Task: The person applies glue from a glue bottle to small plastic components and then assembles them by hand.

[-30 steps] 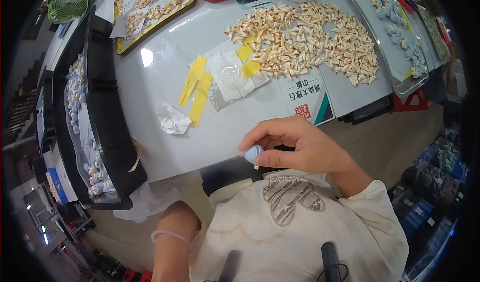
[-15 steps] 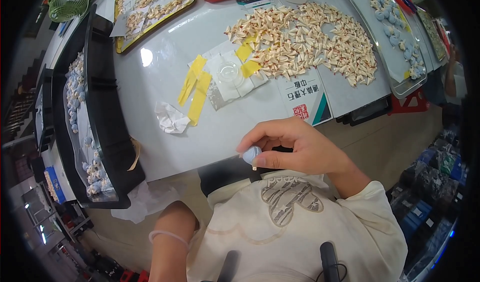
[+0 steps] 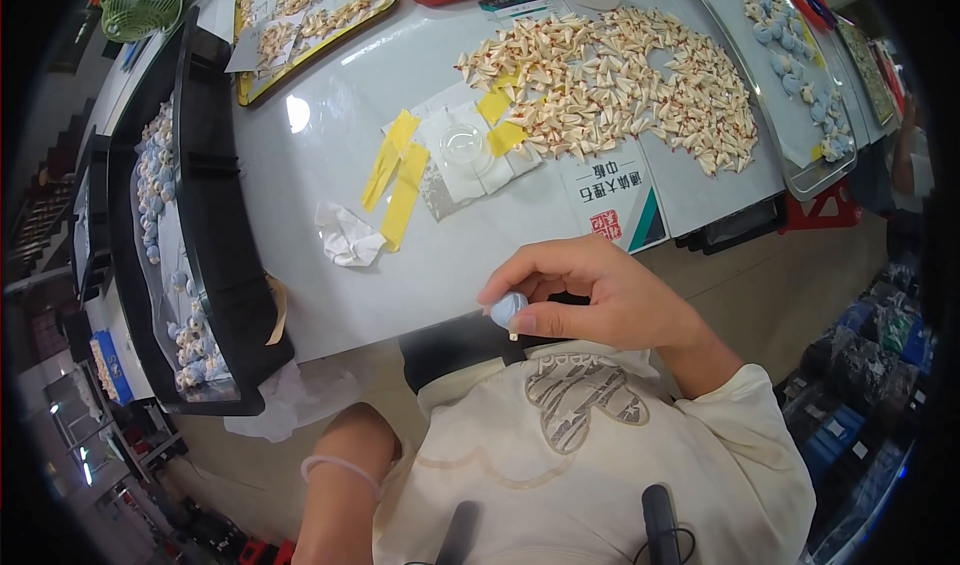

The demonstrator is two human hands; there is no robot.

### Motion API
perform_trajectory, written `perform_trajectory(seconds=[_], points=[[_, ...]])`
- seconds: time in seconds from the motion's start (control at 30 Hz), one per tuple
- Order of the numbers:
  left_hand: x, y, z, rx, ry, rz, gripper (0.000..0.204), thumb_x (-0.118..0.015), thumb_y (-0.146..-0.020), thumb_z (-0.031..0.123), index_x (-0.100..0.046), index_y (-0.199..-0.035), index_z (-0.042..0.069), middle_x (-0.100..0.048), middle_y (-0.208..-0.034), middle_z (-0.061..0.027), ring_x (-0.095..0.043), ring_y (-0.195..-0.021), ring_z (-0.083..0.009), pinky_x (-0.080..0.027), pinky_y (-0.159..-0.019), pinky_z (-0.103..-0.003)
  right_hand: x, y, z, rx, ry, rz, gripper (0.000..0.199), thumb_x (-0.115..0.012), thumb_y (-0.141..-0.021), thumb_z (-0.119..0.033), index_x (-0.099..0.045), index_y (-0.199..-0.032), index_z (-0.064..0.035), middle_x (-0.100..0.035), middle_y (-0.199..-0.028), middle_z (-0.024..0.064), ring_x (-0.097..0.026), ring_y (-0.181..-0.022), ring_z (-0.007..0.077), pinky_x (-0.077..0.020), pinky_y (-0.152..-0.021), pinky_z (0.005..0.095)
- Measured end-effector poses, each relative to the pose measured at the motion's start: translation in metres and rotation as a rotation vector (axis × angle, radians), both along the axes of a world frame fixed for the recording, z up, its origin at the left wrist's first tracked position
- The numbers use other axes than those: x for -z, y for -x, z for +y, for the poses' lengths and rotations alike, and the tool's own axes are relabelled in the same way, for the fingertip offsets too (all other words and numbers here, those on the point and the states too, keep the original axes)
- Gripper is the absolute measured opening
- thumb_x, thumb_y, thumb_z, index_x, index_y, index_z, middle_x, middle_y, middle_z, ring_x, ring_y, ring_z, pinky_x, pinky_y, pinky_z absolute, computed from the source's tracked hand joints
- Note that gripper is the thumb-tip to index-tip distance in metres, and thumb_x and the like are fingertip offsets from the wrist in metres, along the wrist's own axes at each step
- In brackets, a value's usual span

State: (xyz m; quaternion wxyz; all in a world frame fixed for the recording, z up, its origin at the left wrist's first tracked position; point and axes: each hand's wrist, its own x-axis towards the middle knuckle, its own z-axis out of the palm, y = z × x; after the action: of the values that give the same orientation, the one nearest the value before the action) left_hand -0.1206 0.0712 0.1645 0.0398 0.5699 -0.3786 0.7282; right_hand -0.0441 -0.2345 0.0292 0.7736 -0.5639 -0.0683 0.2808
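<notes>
My right hand (image 3: pixel 590 295) is in front of the table's near edge, above my lap. Its thumb and fingertips are closed on a small round light-blue piece (image 3: pixel 509 311), from which a tiny cream tip sticks out below. My left forearm (image 3: pixel 345 485), with a pale band on it, shows at the lower left; the left hand itself is out of the picture. On the table beyond the right hand lies a wide heap of small cream cone-shaped pieces with reddish tips (image 3: pixel 600 85). A clear round dish (image 3: pixel 464 146) sits on white paper, left of the heap.
Yellow tape strips (image 3: pixel 405 197) and crumpled white paper (image 3: pixel 349 236) lie on the table. At left, a black bin (image 3: pixel 205 195) holds blue-and-cream pieces. Trays of cream pieces stand at the back, including a yellow-rimmed one (image 3: pixel 243 85). A metal tray (image 3: pixel 805 180) of blue pieces is at right.
The whole view has shifted very slightly. My right hand keeps its pinch on the blue piece, with almost no movement.
</notes>
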Motion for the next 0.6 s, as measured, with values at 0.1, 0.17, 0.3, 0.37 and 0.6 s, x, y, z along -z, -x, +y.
perform_trajectory(seconds=[0.1,0.17,0.3,0.37,0.6], points=[[-0.004,-0.006,-0.011,0.075,-0.079,0.063,0.039,-0.047,-0.094,0.018,-0.040,-0.128,-0.001,-0.040,-0.138,-0.0130,-0.040,-0.124,-0.0229,-0.030,-0.107,-0.033,0.000,0.000,0.001,0.008,0.000,-0.029,0.023,-0.062,-0.085,-0.007,-0.058,-0.105,0.0031,-0.063,-0.090,0.0078,-0.060,-0.084,0.0098,-0.0472,-0.073,0.0223],[-0.006,-0.006,-0.013,0.156,-0.173,0.156,0.039,-0.048,-0.094,0.019,-0.041,-0.128,0.000,-0.040,-0.138,-0.0133,-0.039,-0.125,-0.0237,-0.029,-0.108,-0.034,-0.001,-0.001,0.003,0.001,0.001,-0.036,0.022,-0.062,-0.085,-0.007,-0.058,-0.104,0.0030,-0.063,-0.090,0.0077,-0.060,-0.083,0.0097,-0.0470,-0.073,0.0223],[-0.002,-0.002,-0.007,0.292,-0.052,0.163,0.041,-0.050,-0.093,0.021,-0.042,-0.128,0.001,-0.041,-0.137,-0.0135,-0.040,-0.125,-0.0233,-0.032,-0.107,-0.035,-0.002,-0.002,-0.001,-0.021,0.021,0.017,0.023,-0.062,-0.083,-0.001,-0.059,-0.105,0.0029,-0.061,-0.098,0.0063,-0.058,-0.088,0.0092,-0.0468,-0.078,0.0225],[0.000,-0.001,-0.006,0.327,-0.022,0.164,0.042,-0.050,-0.093,0.022,-0.042,-0.128,0.001,-0.042,-0.136,-0.0136,-0.041,-0.125,-0.0233,-0.032,-0.106,-0.035,-0.001,-0.002,-0.002,-0.019,0.025,0.020,0.023,-0.062,-0.083,-0.001,-0.058,-0.105,0.0029,-0.061,-0.098,0.0064,-0.058,-0.088,0.0093,-0.0468,-0.078,0.0224],[-0.006,-0.029,-0.049,0.091,-0.046,0.014,0.054,-0.050,-0.093,0.028,-0.033,-0.133,-0.003,-0.031,-0.143,-0.0143,-0.031,-0.131,-0.0251,-0.024,-0.110,-0.036,-0.003,0.000,0.003,-0.003,-0.017,-0.023,0.022,-0.061,-0.085,-0.006,-0.057,-0.104,0.0034,-0.063,-0.090,0.0074,-0.060,-0.083,0.0105,-0.0472,-0.073,0.0230]])
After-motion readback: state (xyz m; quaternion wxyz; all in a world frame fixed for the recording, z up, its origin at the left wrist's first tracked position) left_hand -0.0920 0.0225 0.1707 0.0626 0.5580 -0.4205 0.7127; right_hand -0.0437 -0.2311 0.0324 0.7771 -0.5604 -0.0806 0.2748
